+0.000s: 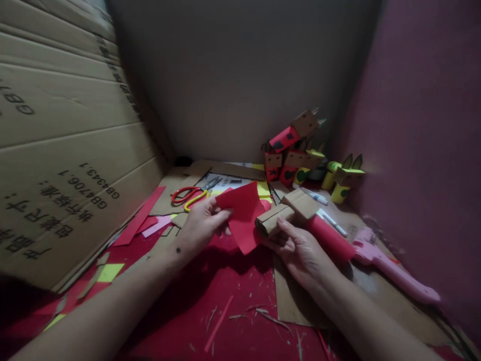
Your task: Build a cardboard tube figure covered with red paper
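My left hand [205, 220] pinches the left edge of a sheet of red paper [244, 215]. Closed around a short brown cardboard tube [274, 219], my right hand [302, 253] has its thumb on top. The tube's dark open end faces left, close to the paper; whether the two touch I cannot tell. Just behind my right hand lies a figure with a cardboard box head [301, 203] and a red tube body [330, 235]. Scissors [191, 194] with red and yellow handles lie beyond my left hand.
A pink glue gun [394, 265] lies at the right, near white markers [332, 223]. Several decorated cardboard figures [295, 165] stand at the back. A large cardboard panel [75, 135] rises at left. Paper scraps [220, 323] lie on the red surface [180, 311].
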`<state>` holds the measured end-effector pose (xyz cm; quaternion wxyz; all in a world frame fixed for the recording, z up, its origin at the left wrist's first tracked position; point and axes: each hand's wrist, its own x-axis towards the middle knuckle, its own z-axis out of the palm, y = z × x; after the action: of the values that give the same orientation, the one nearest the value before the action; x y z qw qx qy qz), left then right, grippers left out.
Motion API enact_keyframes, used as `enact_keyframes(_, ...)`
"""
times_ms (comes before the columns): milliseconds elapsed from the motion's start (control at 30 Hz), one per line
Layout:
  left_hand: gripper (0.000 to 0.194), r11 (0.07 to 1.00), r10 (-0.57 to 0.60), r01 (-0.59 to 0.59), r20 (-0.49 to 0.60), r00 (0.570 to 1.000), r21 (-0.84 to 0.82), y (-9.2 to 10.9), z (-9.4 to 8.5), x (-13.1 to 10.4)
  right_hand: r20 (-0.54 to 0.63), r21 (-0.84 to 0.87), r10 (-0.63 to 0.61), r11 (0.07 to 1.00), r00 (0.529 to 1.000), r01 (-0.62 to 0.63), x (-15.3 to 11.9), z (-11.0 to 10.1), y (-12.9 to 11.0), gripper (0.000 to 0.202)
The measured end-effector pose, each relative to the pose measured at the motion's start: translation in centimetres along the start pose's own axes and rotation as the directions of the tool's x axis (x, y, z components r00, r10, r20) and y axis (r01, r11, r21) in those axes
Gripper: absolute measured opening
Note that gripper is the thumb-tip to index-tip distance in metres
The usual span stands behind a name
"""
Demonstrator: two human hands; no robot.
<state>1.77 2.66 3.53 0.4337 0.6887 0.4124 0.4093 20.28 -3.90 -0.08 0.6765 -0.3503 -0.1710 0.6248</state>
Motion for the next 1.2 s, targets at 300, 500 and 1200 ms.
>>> enact_keyframes(300,0.014,0.984,0.077,-0.099,-0.153,0.985,-0.146,0.6,-3.3,1.1,0.136,-0.099,0.159,0.984,0.978,-0.146,-0.7,-0.2,0.7,0.03)
enact_keyframes(500,0.017,0.983,0.116,-0.124,-0.059,0.991,-0.138,1.1,-3.9,1.0,0.357,-0.267,0.34,0.93,0.87,-0.254,-2.0,0.3,1.6,0.04)
enact_keyframes(1200,0.017,0.816,0.06,0.055,-0.178,0.982,0.576,-2.6,-12.0,4.3,-0.011,-0.18,-0.013,0.984,1.0,0.011,0.1,4.6,-0.7,0.034)
